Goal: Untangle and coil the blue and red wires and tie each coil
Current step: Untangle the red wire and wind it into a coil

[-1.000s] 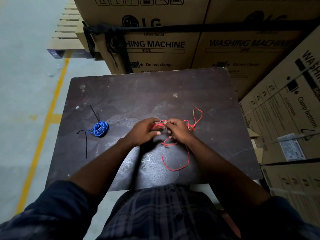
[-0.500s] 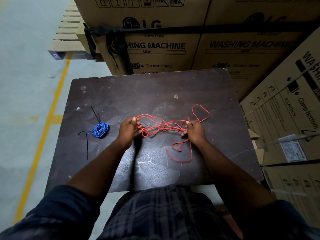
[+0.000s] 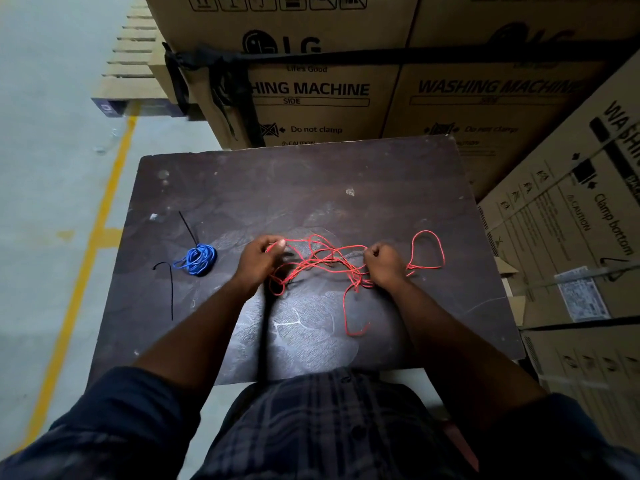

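A tangled red wire stretches between my two hands above the dark table. My left hand pinches its left end, fingers curled. My right hand grips strands at the right, and a red loop sticks out beyond it. Another red loop hangs toward me onto the table. The blue wire lies as a small coil at the table's left, a black tie fastened round it.
A second loose black tie lies left of the blue coil. Large cardboard washing machine boxes stand behind the table and along its right side. A yellow floor line runs on the left.
My hands were together at the table's middle; they have drawn apart, left going left and right going right, spreading the red wire into a wide tangle between them.
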Demonstrator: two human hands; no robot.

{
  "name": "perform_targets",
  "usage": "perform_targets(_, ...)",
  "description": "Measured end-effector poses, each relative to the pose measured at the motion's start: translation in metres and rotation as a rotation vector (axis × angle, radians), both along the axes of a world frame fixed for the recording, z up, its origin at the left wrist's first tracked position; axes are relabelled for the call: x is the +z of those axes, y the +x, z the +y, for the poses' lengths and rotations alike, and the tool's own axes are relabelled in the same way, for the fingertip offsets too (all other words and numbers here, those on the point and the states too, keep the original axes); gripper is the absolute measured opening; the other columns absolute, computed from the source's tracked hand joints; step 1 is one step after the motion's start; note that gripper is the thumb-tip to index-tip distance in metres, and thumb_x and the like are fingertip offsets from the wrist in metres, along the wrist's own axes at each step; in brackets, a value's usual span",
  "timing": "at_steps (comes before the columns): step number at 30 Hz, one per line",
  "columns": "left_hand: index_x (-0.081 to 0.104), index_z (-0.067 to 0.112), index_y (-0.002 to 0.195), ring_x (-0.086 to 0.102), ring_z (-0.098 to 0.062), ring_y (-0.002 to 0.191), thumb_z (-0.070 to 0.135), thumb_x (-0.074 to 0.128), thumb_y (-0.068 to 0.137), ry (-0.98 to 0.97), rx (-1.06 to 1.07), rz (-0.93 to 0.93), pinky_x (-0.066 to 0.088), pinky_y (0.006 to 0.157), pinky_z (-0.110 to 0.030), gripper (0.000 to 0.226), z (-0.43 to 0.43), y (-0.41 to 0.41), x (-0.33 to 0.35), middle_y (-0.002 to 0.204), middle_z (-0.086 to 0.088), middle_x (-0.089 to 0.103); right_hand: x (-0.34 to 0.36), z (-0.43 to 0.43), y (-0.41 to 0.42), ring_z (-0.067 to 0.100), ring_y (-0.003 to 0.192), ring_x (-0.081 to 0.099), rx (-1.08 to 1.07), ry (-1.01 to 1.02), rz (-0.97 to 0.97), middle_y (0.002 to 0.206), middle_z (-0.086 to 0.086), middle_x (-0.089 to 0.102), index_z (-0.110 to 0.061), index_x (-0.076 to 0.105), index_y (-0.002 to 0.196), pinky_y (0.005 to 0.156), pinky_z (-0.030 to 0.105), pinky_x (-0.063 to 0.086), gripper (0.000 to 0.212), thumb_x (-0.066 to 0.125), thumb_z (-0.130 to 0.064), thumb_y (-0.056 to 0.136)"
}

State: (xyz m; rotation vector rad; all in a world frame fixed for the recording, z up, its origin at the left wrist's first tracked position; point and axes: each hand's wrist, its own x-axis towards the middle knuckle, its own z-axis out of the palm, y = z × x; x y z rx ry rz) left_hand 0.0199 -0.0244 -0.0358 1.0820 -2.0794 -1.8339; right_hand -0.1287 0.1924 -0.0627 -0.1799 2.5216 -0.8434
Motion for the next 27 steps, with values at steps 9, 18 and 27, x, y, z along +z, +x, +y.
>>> perform_targets(9,0.066,0.018,0.088,0.055,-0.007,0.082,0.017,0.056,0.088,-0.44,-0.294,0.032,0.039,0.078,-0.016,0.01,-0.002,-0.018,0.0,0.086,0.006,0.063,0.024,-0.027,0.018,0.017,0.089,0.062,0.406,-0.232,0.044,0.1,0.003,0.068,-0.014,0.066,0.103,0.08,0.024,0.045,0.029,0.06,0.0,0.078)
perform_targets(18,0.054,0.025,0.088,0.06,-0.008,0.095,0.02,0.035,0.103,0.764,0.508,0.284,0.041,0.094,-0.034,0.025,-0.035,0.002,0.008,0.087,0.011,0.073,0.005,0.001,0.011,0.029,0.08,0.06,0.422,0.1,0.108,0.085,0.013,0.065,-0.021,0.043,0.068,0.063,0.028,0.035,0.018,0.06,-0.017,0.071)
perform_targets(27,0.044,0.022,0.055,0.037,-0.01,0.051,0.024,0.038,0.098,1.047,0.874,0.576,0.039,0.102,-0.037,0.044,-0.052,0.029,-0.002,0.048,0.008,0.038,-0.004,0.008,-0.003,0.036,0.09,0.061,0.149,0.089,0.171,0.095,0.021,0.065,-0.005,0.061,0.087,0.071,0.036,0.045,0.015,0.049,0.0,0.079)
